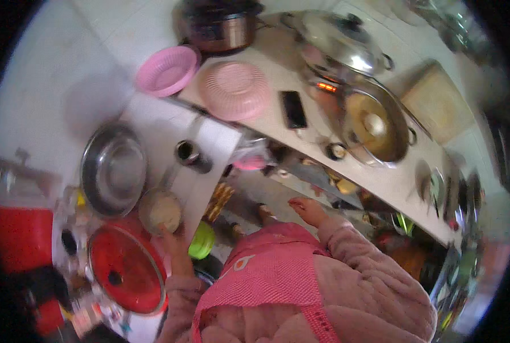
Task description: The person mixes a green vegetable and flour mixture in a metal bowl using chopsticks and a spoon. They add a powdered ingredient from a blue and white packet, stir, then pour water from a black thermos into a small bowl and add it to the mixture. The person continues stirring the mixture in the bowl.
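Note:
My left hand [175, 248] is at a round bowl [143, 216] on the left counter, with a fingertip over its near rim. Pale, light-coloured contents [165, 212] fill part of the bowl; blur hides what they are. In front of the pink apron [272, 274], my right hand [306, 211] hangs in the air with its fingers loosely bent and nothing seen in them. Beside the bowl stand a large steel basin [114, 169] and a red basin [126, 270]. A dark-mouthed cup [187, 151] stands farther along the same counter.
Across the far counter are a pink basket [168, 72], a pink ribbed basin [235, 90], a phone [293, 109], a rice cooker [220, 28] and a lidded steel pot [336, 40]. A wide pan [373, 122] holds yellowish liquid. Below, a green basin [202, 241] sits near my legs.

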